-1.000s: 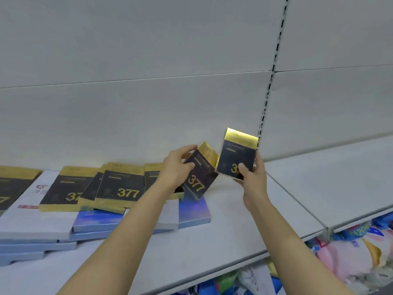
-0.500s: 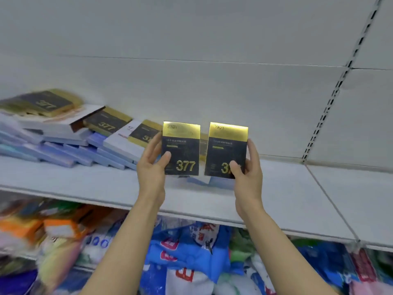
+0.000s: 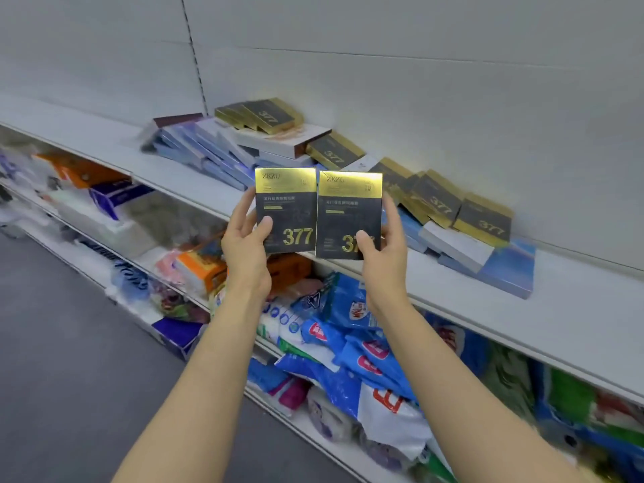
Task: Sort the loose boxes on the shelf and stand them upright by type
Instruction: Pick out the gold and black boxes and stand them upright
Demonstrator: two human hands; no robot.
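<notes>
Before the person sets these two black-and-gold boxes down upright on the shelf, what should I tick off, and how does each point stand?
1. Left hand grips the left 377 box: ok.
2. Right hand grips the right 377 box: ok.
3. Both boxes same type, gold band up: ok.
4. Bare shelf space to stand them: ok, right of the pile.
5. Remaining 377 boxes upright: not ok, lying flat on the blue boxes.
6. Boxes undamaged behind: cannot tell.

Two black boxes with gold tops (both marked 377) stand upright, edges touching: the left box (image 3: pixel 286 210) in the left hand (image 3: pixel 245 251), the right box (image 3: pixel 349 215) in the right hand (image 3: pixel 381 259).
</notes>
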